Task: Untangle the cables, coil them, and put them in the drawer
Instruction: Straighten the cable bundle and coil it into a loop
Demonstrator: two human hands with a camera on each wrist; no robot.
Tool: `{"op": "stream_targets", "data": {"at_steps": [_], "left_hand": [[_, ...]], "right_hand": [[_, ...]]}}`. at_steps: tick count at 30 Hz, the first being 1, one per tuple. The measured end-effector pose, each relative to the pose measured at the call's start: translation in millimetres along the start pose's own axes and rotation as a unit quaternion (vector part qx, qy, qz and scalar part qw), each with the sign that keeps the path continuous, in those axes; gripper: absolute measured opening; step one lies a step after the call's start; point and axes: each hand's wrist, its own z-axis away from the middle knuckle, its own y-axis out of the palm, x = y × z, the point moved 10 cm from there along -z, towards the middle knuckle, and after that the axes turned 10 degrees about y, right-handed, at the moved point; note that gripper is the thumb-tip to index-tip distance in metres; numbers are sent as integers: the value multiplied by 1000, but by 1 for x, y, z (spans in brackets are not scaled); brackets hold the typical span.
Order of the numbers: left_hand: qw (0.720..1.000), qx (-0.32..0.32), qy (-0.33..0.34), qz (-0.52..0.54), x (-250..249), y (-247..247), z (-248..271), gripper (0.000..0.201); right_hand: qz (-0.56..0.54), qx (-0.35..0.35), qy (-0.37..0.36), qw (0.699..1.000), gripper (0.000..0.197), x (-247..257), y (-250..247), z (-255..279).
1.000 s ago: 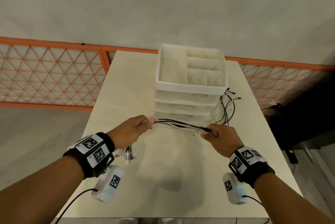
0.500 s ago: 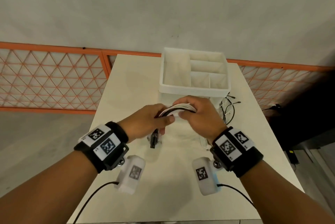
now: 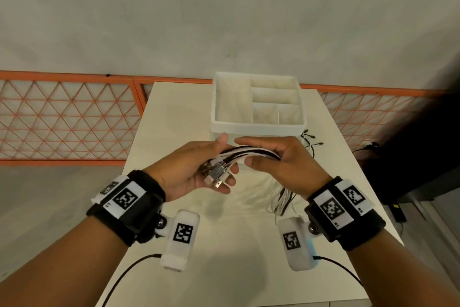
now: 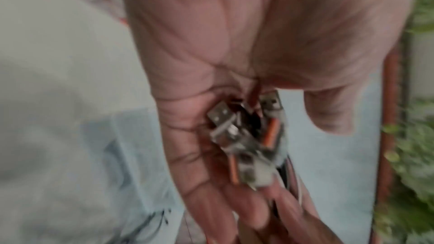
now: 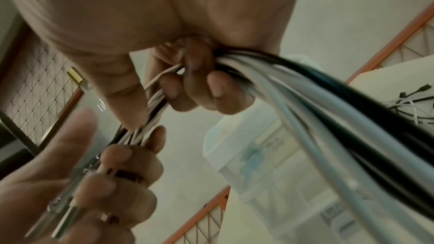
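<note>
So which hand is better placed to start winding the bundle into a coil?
Probably the right hand: it grips the cable bundle mid-length with the free length hanging below, while the left hand anchors the plug ends.

drawer unit (image 3: 257, 130) just beyond both hands, loose cables (image 3: 310, 143) at its right, bare table (image 3: 174, 117) left

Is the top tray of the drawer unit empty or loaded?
Empty: all compartments of the top tray show bare white floor; the cables sit in both hands.
</note>
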Motion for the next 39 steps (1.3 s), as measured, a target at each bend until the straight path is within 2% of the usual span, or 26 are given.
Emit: {"op": "stream_targets", "data": {"at_steps": [2, 5, 8, 10, 13, 16, 20, 23, 25, 28, 30, 33, 37, 39], "left_hand": [[995, -49, -43, 71, 14, 1, 1, 57], [984, -114, -79, 107, 25, 2, -1, 43], [969, -176, -95, 145, 30, -3, -4, 33], [958, -213, -93, 166, 30, -3, -6, 27], [967, -235, -44, 89, 21, -7, -12, 22], [974, -225, 3, 7, 7, -6, -15, 29], [983, -171, -12, -69, -3, -9, -16, 30], [953, -181, 39, -242, -34, -25, -21, 38], [951, -131, 67, -273, -47, -7, -27, 40], [944, -30, 55, -325, -38, 35, -33, 56], [939, -38, 50, -337, -33, 44, -34, 65], [952, -49, 45, -298, -30, 47, -35, 69], [967, -73, 14, -244, -29, 34, -35, 69], [975, -65, 1, -215, -25, 31, -35, 67]], "right_hand": [[-15, 12, -17, 1000, 30, 1, 1, 5], [-18, -6, -49, 999, 18, 3, -4, 8], [-20, -33, -67, 997, 19, -2, -12, 8], [-23, -41, -70, 996, 19, -5, -14, 9], [14, -49, -60, 997, 32, -9, -13, 8], [38, -59, -61, 996, 26, -9, -16, 7], [34, -65, -63, 995, 18, -10, -24, 8], [49, -41, -48, 997, 19, -11, -18, 6], [62, -32, -58, 996, 16, -3, -10, 5], [84, -20, -108, 990, 13, 14, -1, 4], [83, -19, -117, 989, 13, 19, 0, 3], [39, -24, -114, 992, 13, 22, -4, 4], [-2, -45, -116, 992, 15, 22, -16, 3], [-20, -52, -114, 992, 13, 21, -22, 3]]}}
